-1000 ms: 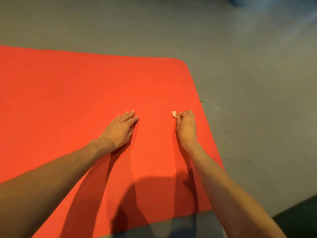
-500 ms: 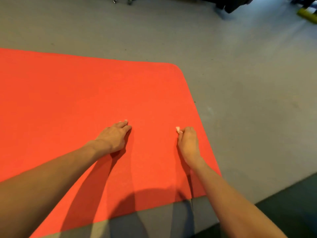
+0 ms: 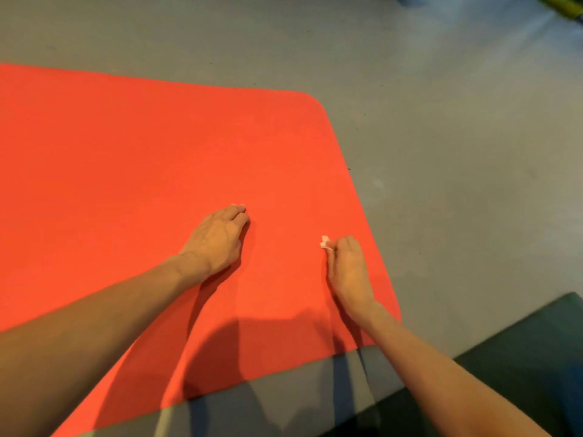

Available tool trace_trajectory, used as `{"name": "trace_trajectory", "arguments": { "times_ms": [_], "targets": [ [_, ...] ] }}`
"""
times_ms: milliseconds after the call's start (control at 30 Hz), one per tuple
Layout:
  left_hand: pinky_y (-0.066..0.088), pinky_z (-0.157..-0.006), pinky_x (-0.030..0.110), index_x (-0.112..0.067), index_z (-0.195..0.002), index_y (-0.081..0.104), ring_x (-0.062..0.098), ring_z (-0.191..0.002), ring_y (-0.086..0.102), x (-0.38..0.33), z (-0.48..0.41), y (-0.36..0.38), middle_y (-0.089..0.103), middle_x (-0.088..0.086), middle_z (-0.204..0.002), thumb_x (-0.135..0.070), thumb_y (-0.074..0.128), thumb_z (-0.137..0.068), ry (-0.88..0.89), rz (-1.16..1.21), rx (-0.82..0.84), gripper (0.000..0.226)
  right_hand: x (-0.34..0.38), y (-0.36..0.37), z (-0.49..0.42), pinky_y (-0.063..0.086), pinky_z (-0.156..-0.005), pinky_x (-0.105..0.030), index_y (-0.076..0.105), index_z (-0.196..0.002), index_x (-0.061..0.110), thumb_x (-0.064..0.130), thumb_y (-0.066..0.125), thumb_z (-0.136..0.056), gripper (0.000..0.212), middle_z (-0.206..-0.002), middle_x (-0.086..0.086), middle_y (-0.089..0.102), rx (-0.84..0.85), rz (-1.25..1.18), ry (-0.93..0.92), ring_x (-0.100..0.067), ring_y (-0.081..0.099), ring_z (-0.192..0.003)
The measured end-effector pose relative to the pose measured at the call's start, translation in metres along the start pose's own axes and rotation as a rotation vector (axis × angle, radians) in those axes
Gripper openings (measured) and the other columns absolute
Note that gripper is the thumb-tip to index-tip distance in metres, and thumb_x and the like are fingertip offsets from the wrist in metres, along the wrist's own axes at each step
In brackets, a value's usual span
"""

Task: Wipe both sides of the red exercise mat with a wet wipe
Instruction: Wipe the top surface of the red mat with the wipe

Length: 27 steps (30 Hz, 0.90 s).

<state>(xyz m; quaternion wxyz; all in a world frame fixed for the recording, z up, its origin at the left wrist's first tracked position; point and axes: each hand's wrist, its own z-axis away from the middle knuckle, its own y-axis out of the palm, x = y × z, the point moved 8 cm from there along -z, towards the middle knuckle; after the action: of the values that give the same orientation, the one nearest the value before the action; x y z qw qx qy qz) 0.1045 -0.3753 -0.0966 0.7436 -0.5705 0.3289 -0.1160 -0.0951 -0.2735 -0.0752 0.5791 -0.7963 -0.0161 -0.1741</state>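
The red exercise mat (image 3: 151, 159) lies flat on the grey floor, its rounded far right corner in view. My left hand (image 3: 217, 238) rests palm down on the mat near the middle, fingers pointing away. My right hand (image 3: 347, 266) is on the mat close to its right edge, fingers curled round a small crumpled white wet wipe (image 3: 325, 242), of which only a bit sticks out at the fingertips.
Grey floor (image 3: 457, 152) surrounds the mat to the right and beyond. A dark green mat or pad (image 3: 536, 357) lies at the lower right. A yellow-green object (image 3: 564, 6) shows at the top right corner.
Both hands have slid a little toward me along the mat, the right one still holding the wipe. The camera view has shifted slightly.
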Motion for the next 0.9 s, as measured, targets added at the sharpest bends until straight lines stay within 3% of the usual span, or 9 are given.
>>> {"name": "trace_trajectory", "arguments": {
  "times_ms": [33,100,167,200,333,467,633,800,900],
  "targets": [
    [0.023,-0.116,0.038,-0.006,-0.137,0.045,0.026,-0.142,0.029,-0.004,-0.002,0.001,0.033,0.012,-0.153,-0.002,0.050,-0.081,0.010,0.020,-0.025,0.057,0.024,0.007,0.015,0.036,-0.068,-0.041,0.052,-0.077,0.006,0.015,0.042,-0.092,0.020,-0.074,-0.012,0.050,0.041,-0.027,-0.117,-0.030,0.046,-0.069],
    [0.023,-0.116,0.039,-0.004,-0.134,0.049,0.028,-0.140,0.032,-0.011,-0.009,0.001,0.037,0.014,-0.150,0.001,0.050,-0.080,0.029,0.057,-0.085,0.055,0.076,0.022,0.062,0.036,-0.070,-0.036,0.056,-0.090,0.007,0.008,0.041,-0.089,0.014,-0.078,-0.008,0.053,0.258,-0.029,-0.584,-0.024,0.045,-0.073],
    [0.023,-0.116,0.040,-0.003,-0.132,0.051,0.029,-0.140,0.034,-0.018,-0.018,0.002,0.040,0.015,-0.148,0.003,0.051,-0.078,0.041,0.082,-0.126,0.055,0.073,0.031,0.065,0.037,-0.072,-0.033,0.057,-0.093,0.008,0.010,0.042,-0.090,0.015,-0.083,-0.007,0.055,0.439,-0.051,-0.767,-0.021,0.045,-0.078],
    [0.022,-0.116,0.040,-0.003,-0.132,0.052,0.029,-0.139,0.034,-0.021,-0.023,0.004,0.040,0.015,-0.148,0.004,0.052,-0.077,0.044,0.095,-0.135,0.056,0.055,0.030,0.043,0.038,-0.071,-0.034,0.059,-0.089,0.007,0.013,0.044,-0.091,0.016,-0.083,-0.009,0.056,0.418,-0.062,-0.727,-0.022,0.047,-0.078],
    [0.030,-0.112,0.044,-0.002,-0.126,0.057,0.034,-0.130,0.045,-0.029,-0.035,0.013,0.049,0.018,-0.140,0.003,0.053,-0.072,0.064,0.110,-0.170,0.055,-0.045,0.012,-0.075,0.033,-0.069,-0.034,0.066,-0.081,0.007,0.015,0.057,-0.087,0.014,-0.078,-0.013,0.058,0.143,-0.018,-0.221,-0.033,0.054,-0.073],
    [0.040,-0.088,0.042,-0.008,-0.108,0.063,0.035,-0.102,0.058,-0.034,-0.040,0.008,0.062,0.013,-0.113,-0.012,0.042,-0.070,0.055,0.053,-0.236,0.044,-0.088,0.017,-0.148,0.037,-0.075,-0.033,0.071,-0.087,0.002,0.008,0.063,-0.083,0.010,-0.089,-0.018,0.061,0.129,-0.031,0.047,-0.035,0.056,-0.088],
    [0.039,-0.077,0.043,-0.011,-0.099,0.060,0.033,-0.092,0.055,-0.035,-0.046,0.003,0.058,0.011,-0.098,-0.005,0.058,-0.072,0.015,-0.026,-0.273,0.028,-0.078,0.029,-0.172,0.040,-0.072,-0.024,0.072,-0.087,0.002,0.004,0.065,-0.081,0.009,-0.089,-0.014,0.066,0.091,-0.143,0.044,-0.026,0.061,-0.083],
    [0.040,-0.079,0.042,-0.011,-0.101,0.059,0.034,-0.092,0.056,-0.036,-0.046,0.007,0.058,0.011,-0.099,-0.004,0.059,-0.073,0.016,-0.050,-0.259,0.029,-0.083,0.011,-0.139,0.034,-0.077,-0.001,0.071,-0.086,0.002,-0.001,0.064,-0.082,0.009,-0.088,-0.001,0.066,0.096,-0.234,-0.056,0.006,0.050,-0.083],
    [0.040,-0.087,0.044,-0.008,-0.109,0.059,0.035,-0.103,0.055,-0.034,-0.043,0.010,0.059,0.013,-0.112,-0.002,0.055,-0.074,0.015,-0.017,-0.219,0.035,-0.092,0.006,-0.112,0.034,-0.079,-0.002,0.071,-0.087,0.004,0.001,0.063,-0.083,0.010,-0.088,-0.004,0.067,0.109,-0.224,-0.072,-0.002,0.054,-0.084]
  ]
}}
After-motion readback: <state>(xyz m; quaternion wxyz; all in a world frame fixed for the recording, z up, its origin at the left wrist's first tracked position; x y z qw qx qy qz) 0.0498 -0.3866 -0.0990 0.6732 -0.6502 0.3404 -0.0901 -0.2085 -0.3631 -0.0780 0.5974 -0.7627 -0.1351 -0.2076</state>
